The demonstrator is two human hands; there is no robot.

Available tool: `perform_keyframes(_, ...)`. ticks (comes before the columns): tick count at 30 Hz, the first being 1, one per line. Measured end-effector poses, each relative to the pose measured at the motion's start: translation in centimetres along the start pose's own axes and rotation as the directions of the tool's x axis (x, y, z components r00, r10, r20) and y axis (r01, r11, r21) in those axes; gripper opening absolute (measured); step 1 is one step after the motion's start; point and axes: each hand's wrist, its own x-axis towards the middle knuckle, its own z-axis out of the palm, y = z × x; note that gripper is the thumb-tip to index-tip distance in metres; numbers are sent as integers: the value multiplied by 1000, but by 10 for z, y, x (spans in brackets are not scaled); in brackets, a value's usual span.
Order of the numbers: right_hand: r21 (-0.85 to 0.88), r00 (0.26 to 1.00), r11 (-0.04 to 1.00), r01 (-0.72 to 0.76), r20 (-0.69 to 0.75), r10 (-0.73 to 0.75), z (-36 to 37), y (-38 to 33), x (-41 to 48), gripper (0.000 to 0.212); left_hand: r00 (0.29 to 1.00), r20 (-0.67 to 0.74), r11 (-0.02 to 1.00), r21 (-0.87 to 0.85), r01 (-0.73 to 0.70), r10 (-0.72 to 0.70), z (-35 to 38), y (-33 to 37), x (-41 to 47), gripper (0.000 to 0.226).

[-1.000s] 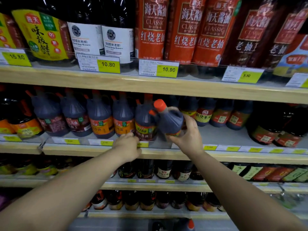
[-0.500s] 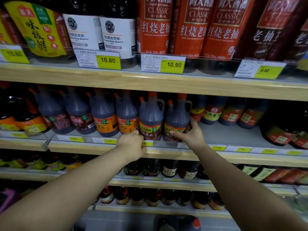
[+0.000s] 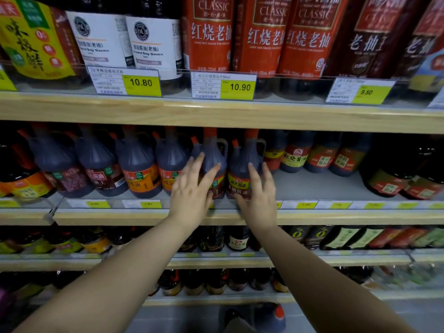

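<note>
Right hand (image 3: 260, 200) has let go of the soy sauce jug (image 3: 242, 162) — fingers now straight, tips on its label. The jug stands upright, directly below the 10.90 price tag (image 3: 223, 86). Left hand (image 3: 192, 195) has come off the shelf edge (image 3: 144, 213) and unclenched — fingers spread over the neighbouring jug (image 3: 212, 152), below-left of that tag.

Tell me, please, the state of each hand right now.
Left hand: open, fingers straight before a dark orange-capped plastic jug.
Right hand: open, fingers straight before the neighbouring dark orange-capped plastic jug.
</note>
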Motion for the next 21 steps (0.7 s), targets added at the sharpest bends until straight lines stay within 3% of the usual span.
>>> perform_keyframes(5,-19,1000,999,29,0,-29,6,6,5,89,999,32,999,-28,30,-29,17,6,3,94)
perform_keyframes(16,9,997,997,73,-11,-72,11,19,22,84,998,-8,997,-31,66,-66,31,13,16,94)
perform_keyframes(21,-37,998,998,49,29,-48,9,15,20,83,995,79,998,-7,57,-56,23,11,14,96)
